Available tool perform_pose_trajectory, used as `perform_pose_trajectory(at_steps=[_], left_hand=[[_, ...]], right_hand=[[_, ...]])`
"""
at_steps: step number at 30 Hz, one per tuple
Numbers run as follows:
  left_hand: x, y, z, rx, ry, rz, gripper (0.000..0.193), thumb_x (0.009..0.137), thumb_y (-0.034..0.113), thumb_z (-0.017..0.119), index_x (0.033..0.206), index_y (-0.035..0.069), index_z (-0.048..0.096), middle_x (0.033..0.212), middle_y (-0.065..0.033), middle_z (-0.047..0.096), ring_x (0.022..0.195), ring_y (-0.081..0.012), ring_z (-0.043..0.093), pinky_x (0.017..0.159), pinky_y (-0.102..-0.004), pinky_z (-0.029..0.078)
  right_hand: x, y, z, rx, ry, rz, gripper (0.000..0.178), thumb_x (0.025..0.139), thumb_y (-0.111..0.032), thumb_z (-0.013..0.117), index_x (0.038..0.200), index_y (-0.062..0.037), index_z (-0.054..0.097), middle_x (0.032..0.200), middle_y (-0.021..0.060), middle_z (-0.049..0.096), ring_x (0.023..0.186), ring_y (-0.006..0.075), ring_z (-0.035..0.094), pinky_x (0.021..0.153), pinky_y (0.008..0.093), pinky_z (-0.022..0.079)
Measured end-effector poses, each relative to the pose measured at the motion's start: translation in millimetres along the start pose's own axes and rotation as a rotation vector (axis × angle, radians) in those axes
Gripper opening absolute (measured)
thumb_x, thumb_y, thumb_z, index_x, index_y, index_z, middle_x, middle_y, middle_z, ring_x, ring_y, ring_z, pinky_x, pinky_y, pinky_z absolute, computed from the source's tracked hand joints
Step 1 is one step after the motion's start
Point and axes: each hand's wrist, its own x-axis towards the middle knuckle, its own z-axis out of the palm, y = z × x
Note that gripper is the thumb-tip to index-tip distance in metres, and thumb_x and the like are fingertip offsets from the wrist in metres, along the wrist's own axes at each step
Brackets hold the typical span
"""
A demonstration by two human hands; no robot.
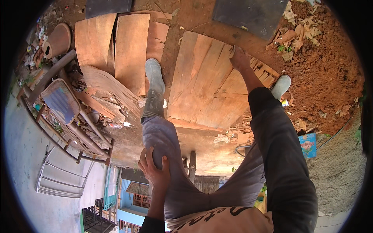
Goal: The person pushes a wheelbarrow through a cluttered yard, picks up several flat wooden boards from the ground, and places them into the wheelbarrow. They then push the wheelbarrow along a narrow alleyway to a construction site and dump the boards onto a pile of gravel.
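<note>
A weathered plywood sheet [200,83], cracked and splintered at its right corner, lies on the dirt between my boots. My right hand [240,60] reaches down to its far edge, with the fingers curled closed on that edge; the fingertips are partly hidden. My left hand [156,167] rests on my left leg just above the knee, fingers apart, holding nothing. My left boot [154,79] stands beside the sheet's left side. The toe of my right boot [281,86] shows by the splintered corner.
More plywood pieces [131,52] lie at the left, near a clay pot [58,40] and a broken chair frame [64,99]. Dark panels [250,17] lie at the far side. Loose red soil [330,73] and dry leaves cover the right. A blue printed carton [307,145] lies near a wall.
</note>
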Motion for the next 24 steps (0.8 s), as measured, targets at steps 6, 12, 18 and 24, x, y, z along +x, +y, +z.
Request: perform_pose_trajectory(at_steps=[6,12,18,24], left_hand=[[0,1,0,0.039,-0.014,-0.02,0.057,0.084,0.018,0.071,0.138,0.011,0.055,0.141,-0.0167,0.047,0.127,-0.0419,0.042,0.106,-0.055,0.037],[2,12,-8,0.044,-0.026,-0.018,0.057,0.085,0.019,0.071,0.139,0.012,0.055,0.142,-0.0166,0.046,0.128,-0.0417,0.042,0.107,-0.0546,0.037],[10,25,-8,0.025,-0.016,-0.022,0.054,0.086,0.019,0.07,0.138,0.012,0.056,0.142,-0.0169,0.046,0.128,-0.0413,0.042,0.106,-0.0544,0.039],[-2,10,-1,-0.031,0.015,-0.011,0.052,0.089,0.024,0.069,0.138,0.012,0.055,0.141,-0.0168,0.048,0.128,-0.0406,0.043,0.106,-0.0535,0.039]], right_hand=[[6,4,-12,-0.168,-0.044,-0.007,0.05,0.097,-0.028,0.062,0.145,-0.0198,0.052,0.145,0.0089,0.048,0.137,0.0352,0.041,0.113,0.06,0.026],[34,17,-33,-0.143,-0.061,-0.034,0.035,0.097,-0.023,0.059,0.131,-0.0221,0.067,0.14,0.0078,0.051,0.133,0.0295,0.045,0.108,0.0594,0.028],[64,16,-59,-0.229,0.353,-0.102,0.039,0.095,-0.022,0.057,0.134,-0.0206,0.063,0.126,0.0071,0.061,0.122,0.0294,0.054,0.094,0.0602,0.037],[32,4,-65,-0.117,0.524,-0.068,0.058,0.099,-0.019,0.055,0.154,-0.0231,0.039,0.142,0.0107,0.052,0.132,0.0352,0.047,0.104,0.0605,0.033]])
